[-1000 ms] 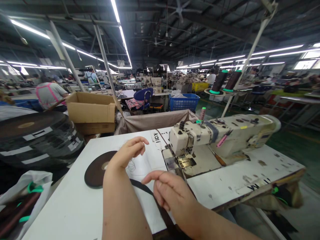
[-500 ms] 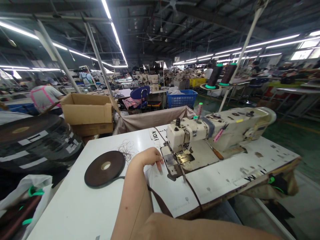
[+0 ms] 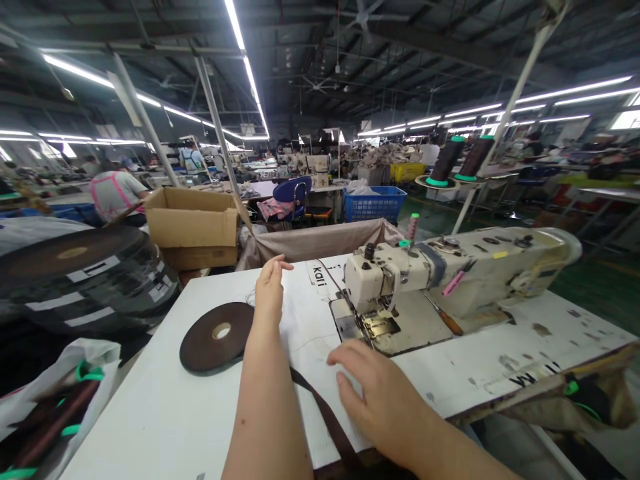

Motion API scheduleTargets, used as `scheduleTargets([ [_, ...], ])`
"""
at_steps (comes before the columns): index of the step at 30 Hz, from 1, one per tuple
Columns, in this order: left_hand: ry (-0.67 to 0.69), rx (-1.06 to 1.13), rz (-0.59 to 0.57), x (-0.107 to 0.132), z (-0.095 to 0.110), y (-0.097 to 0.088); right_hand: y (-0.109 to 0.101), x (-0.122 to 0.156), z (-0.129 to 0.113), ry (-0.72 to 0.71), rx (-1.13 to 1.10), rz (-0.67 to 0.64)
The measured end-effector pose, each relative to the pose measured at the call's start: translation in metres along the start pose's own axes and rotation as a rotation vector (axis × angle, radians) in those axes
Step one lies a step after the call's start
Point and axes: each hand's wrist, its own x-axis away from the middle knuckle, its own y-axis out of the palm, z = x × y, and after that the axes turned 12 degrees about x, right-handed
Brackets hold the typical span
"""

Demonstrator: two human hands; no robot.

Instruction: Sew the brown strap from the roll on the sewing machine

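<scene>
My left hand [image 3: 271, 288] is above the far left part of the white table, beside a flat roll of dark brown tape [image 3: 200, 340]. Its fingers are drawn together, one tip pointing right; whatever they may pinch is too small to make out. Loose thread shows behind that wrist. My right hand [image 3: 367, 387] hovers in front of the sewing machine [image 3: 375, 287], thumb and fingers apart, holding nothing visible. From the roll, a brown strip [image 3: 325, 410] passes under my left forearm to the table's front edge. A thin thread [image 3: 313, 341] crosses the tabletop between my arms.
A screwdriver [image 3: 445, 315] lies against the machine bed, and pink-handled snips [image 3: 456, 281] are on the machine body. Thread cones [image 3: 445, 162] stand behind. To the left are a cardboard box [image 3: 193, 223], a large wrapped roll [image 3: 100, 287] and a plastic bag [image 3: 95, 357].
My left hand has moved away from the needle area, left and up towards the loose thread. My right hand has come into view before the machine. The view has shifted slightly left.
</scene>
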Motion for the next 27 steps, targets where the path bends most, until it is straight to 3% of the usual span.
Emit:
scheduleTargets([
  [4, -0.089, 0.078, 0.0, 0.003, 0.005, 0.004, 0.009, 0.008, 0.046, 0.218, 0.304, 0.126],
  [7, -0.147, 0.036, 0.014, 0.002, 0.001, 0.005, 0.013, 0.012, 0.07, 0.303, 0.332, 0.131],
  [12, -0.18, -0.175, 0.003, -0.002, -0.008, -0.002, 0.007, 0.013, 0.082, 0.444, -0.313, 0.017],
  [13, -0.181, -0.227, -0.016, -0.002, -0.008, -0.003, 0.004, 0.013, 0.082, 0.468, -0.361, 0.019],
  [16, -0.172, -0.372, -0.107, -0.001, -0.006, -0.001, -0.001, 0.011, 0.079, 0.476, -0.044, 0.032],
  [19, -0.152, -0.472, -0.191, 0.001, -0.003, 0.004, 0.002, 0.008, 0.075, 0.453, 0.293, -0.1],
  [23, -0.122, -0.557, -0.216, 0.003, -0.004, 0.008, 0.011, 0.008, 0.073, 0.468, 0.399, -0.197],
  [27, -0.103, -0.605, -0.206, 0.003, -0.004, 0.006, 0.01, 0.016, 0.074, 0.508, 0.309, -0.242],
])
